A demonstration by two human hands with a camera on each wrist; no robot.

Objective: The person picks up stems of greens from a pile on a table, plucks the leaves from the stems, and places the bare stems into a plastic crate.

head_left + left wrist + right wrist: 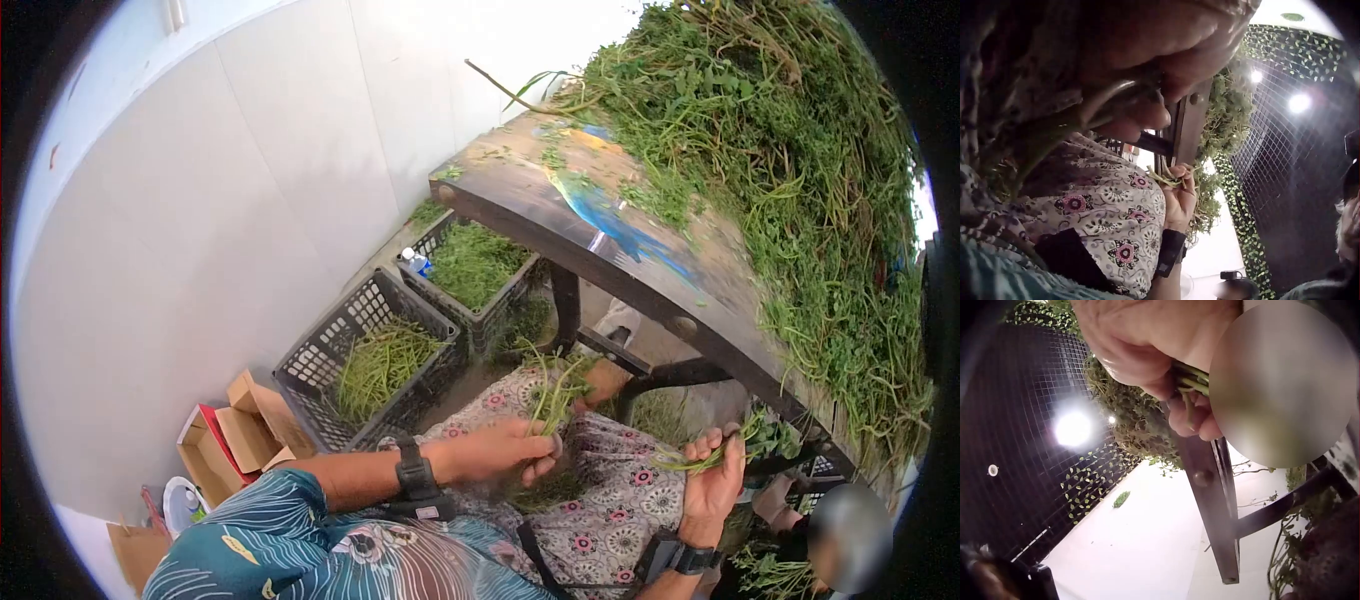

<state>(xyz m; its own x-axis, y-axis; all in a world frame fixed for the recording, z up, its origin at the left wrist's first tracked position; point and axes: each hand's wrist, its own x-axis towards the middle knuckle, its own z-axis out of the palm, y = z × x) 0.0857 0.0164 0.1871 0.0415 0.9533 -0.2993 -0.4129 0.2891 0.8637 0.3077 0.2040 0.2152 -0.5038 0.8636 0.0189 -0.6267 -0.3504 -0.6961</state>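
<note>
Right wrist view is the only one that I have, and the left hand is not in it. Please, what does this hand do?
Observer: The left hand grips a few green stems over the patterned cloth on the person's lap.
Operator: Thank you. Is there some container near the person?
Observer: Yes, two black crates stand between the wall and the table. The nearer crate has a loose heap of stems in it.
Operator: And the other crate, what is inside?
Observer: The farther crate holds finer, leafy greens, and a bottle with a blue label shows at its corner.
</note>
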